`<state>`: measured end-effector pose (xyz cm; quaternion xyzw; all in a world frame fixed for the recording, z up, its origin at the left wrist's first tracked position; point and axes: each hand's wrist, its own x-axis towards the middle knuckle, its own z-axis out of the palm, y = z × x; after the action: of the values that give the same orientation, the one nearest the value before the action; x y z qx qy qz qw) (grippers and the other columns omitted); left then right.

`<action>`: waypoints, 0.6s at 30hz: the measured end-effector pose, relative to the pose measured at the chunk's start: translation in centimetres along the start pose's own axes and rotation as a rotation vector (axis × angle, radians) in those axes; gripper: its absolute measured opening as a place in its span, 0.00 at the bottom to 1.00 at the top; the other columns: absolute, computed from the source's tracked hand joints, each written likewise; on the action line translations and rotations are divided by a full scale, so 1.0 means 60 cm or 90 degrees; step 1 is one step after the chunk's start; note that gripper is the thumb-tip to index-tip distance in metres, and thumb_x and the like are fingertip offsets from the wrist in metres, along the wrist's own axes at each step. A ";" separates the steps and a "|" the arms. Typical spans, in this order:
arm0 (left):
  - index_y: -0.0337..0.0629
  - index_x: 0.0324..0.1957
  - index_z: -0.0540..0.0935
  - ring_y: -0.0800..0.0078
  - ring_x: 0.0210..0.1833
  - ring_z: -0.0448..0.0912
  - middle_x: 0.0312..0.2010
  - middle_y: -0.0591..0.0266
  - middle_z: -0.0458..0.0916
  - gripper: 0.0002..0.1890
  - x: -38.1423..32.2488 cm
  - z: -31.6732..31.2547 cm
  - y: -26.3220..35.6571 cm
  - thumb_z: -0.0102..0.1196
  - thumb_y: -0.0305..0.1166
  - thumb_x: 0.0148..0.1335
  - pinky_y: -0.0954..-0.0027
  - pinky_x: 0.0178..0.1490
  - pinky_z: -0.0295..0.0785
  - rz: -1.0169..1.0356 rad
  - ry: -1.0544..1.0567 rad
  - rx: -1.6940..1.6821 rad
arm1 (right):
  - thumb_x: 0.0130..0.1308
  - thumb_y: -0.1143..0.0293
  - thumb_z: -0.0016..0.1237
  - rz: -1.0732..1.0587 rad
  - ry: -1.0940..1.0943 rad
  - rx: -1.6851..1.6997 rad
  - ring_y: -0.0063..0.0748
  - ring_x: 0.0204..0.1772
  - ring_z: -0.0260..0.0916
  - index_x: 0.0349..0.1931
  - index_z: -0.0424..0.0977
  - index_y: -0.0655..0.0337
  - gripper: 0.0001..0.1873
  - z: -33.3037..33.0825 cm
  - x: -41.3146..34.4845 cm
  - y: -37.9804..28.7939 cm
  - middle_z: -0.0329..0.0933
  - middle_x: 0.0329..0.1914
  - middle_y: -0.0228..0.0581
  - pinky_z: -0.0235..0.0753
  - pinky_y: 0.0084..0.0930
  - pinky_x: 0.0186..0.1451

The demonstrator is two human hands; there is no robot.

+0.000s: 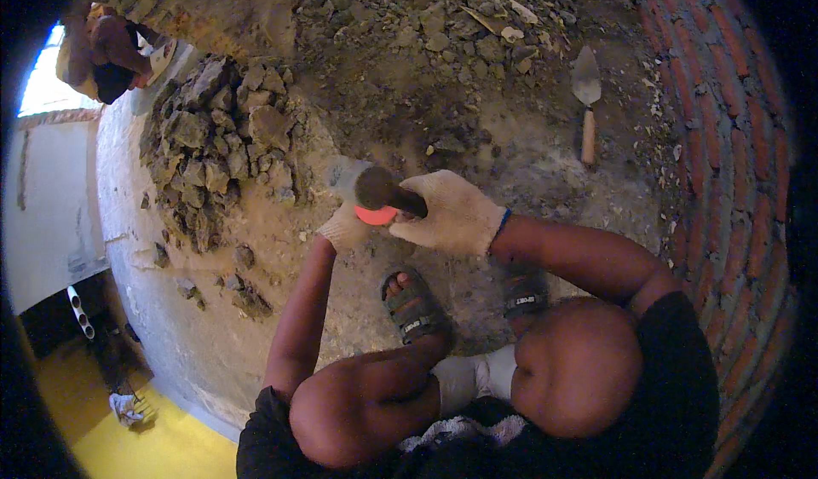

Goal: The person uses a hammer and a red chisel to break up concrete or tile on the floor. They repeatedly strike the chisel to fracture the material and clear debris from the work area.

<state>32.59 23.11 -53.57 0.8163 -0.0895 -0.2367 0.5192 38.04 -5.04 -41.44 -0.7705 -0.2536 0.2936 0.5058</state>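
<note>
My right hand (450, 214), in a cream knit glove, grips the short dark handle of a hammer (375, 187). The hammer's blurred head is over my left hand (347, 228), which wears a matching glove. That left hand is closed around a chisel-like tool with a round orange-red hand guard (376, 215). Its shaft and tip are hidden beneath the hammer and glove, so I cannot tell whether the hammer touches it. Both hands are low over the dusty broken floor (358, 313), in front of my sandalled feet.
A heap of broken concrete (211, 134) lies to the left, and more rubble (447, 19) spreads ahead. On the right, a pointing trowel (587, 105) lies near a brick wall (722, 134). Another person (115, 51) is at the upper left, by a pale ledge (137, 204).
</note>
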 end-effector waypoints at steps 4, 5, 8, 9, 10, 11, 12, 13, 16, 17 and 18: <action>0.43 0.60 0.81 0.68 0.56 0.82 0.55 0.63 0.86 0.17 0.002 -0.008 0.037 0.61 0.36 0.74 0.59 0.62 0.78 -0.023 -0.047 0.143 | 0.57 0.60 0.59 0.120 -0.137 -0.124 0.59 0.47 0.84 0.44 0.84 0.62 0.18 0.005 0.004 -0.002 0.84 0.37 0.59 0.81 0.50 0.51; 0.42 0.60 0.82 0.68 0.56 0.82 0.55 0.62 0.86 0.16 0.005 -0.011 0.041 0.60 0.36 0.75 0.59 0.62 0.78 -0.030 -0.052 0.130 | 0.58 0.60 0.59 0.240 -0.208 -0.253 0.59 0.47 0.84 0.45 0.84 0.61 0.19 0.001 0.007 -0.003 0.84 0.37 0.59 0.81 0.50 0.51; 0.42 0.60 0.82 0.68 0.58 0.82 0.58 0.60 0.86 0.17 0.013 -0.012 0.037 0.59 0.34 0.73 0.61 0.64 0.77 -0.106 -0.048 0.029 | 0.58 0.59 0.59 0.163 -0.187 -0.288 0.59 0.48 0.84 0.45 0.84 0.61 0.19 -0.016 0.005 -0.011 0.85 0.38 0.57 0.82 0.49 0.52; 0.44 0.62 0.82 0.68 0.59 0.82 0.60 0.60 0.86 0.19 0.012 -0.010 0.033 0.62 0.33 0.71 0.63 0.65 0.76 -0.100 -0.049 -0.046 | 0.59 0.59 0.60 0.122 -0.144 -0.233 0.60 0.48 0.84 0.44 0.84 0.61 0.18 -0.021 0.004 -0.015 0.85 0.39 0.57 0.82 0.49 0.52; 0.45 0.62 0.83 0.68 0.60 0.81 0.61 0.60 0.85 0.20 0.015 -0.013 0.027 0.63 0.32 0.69 0.64 0.66 0.76 -0.091 -0.068 -0.087 | 0.59 0.59 0.60 0.058 -0.084 -0.149 0.61 0.47 0.84 0.44 0.84 0.61 0.18 -0.024 0.000 -0.020 0.85 0.38 0.57 0.81 0.49 0.51; 0.45 0.62 0.83 0.69 0.61 0.81 0.62 0.60 0.85 0.21 0.014 -0.012 0.022 0.65 0.32 0.68 0.65 0.67 0.75 -0.077 -0.063 -0.019 | 0.59 0.59 0.60 0.017 -0.047 -0.090 0.61 0.46 0.83 0.43 0.84 0.62 0.18 -0.025 -0.002 -0.025 0.85 0.38 0.57 0.81 0.49 0.50; 0.46 0.62 0.83 0.69 0.61 0.81 0.62 0.60 0.85 0.20 0.013 -0.013 0.018 0.65 0.33 0.69 0.65 0.67 0.75 -0.066 -0.076 0.077 | 0.59 0.58 0.61 -0.058 0.015 -0.015 0.62 0.45 0.83 0.43 0.83 0.62 0.18 -0.024 -0.004 -0.028 0.85 0.38 0.57 0.81 0.48 0.50; 0.46 0.62 0.83 0.69 0.61 0.81 0.62 0.60 0.85 0.20 0.012 -0.011 0.015 0.65 0.33 0.69 0.64 0.67 0.75 -0.094 -0.103 0.138 | 0.59 0.58 0.61 -0.017 0.029 0.018 0.61 0.43 0.82 0.42 0.83 0.63 0.18 -0.020 -0.004 -0.030 0.84 0.37 0.57 0.81 0.47 0.49; 0.46 0.63 0.82 0.69 0.62 0.81 0.62 0.60 0.85 0.22 0.007 -0.008 0.015 0.67 0.35 0.68 0.64 0.68 0.75 -0.138 -0.111 -0.037 | 0.59 0.58 0.62 -0.023 0.084 0.046 0.55 0.37 0.81 0.40 0.82 0.66 0.18 0.001 -0.002 -0.023 0.83 0.33 0.55 0.80 0.44 0.45; 0.46 0.65 0.81 0.68 0.63 0.81 0.62 0.59 0.85 0.27 0.007 -0.004 0.019 0.70 0.36 0.64 0.64 0.70 0.73 -0.072 -0.071 0.004 | 0.59 0.58 0.63 -0.015 0.059 -0.012 0.51 0.35 0.81 0.39 0.81 0.66 0.18 0.005 0.000 -0.018 0.82 0.31 0.53 0.79 0.42 0.44; 0.46 0.65 0.80 0.67 0.64 0.81 0.62 0.59 0.85 0.27 0.003 -0.004 0.022 0.70 0.37 0.65 0.63 0.71 0.73 -0.074 -0.069 0.020 | 0.59 0.58 0.63 0.041 0.015 -0.088 0.47 0.33 0.80 0.38 0.81 0.66 0.18 0.008 0.002 -0.013 0.82 0.30 0.51 0.79 0.41 0.42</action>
<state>33.00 22.61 -52.38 0.8143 -0.0737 -0.3087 0.4861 37.70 -4.38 -40.90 -0.8147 -0.2425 0.2827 0.4446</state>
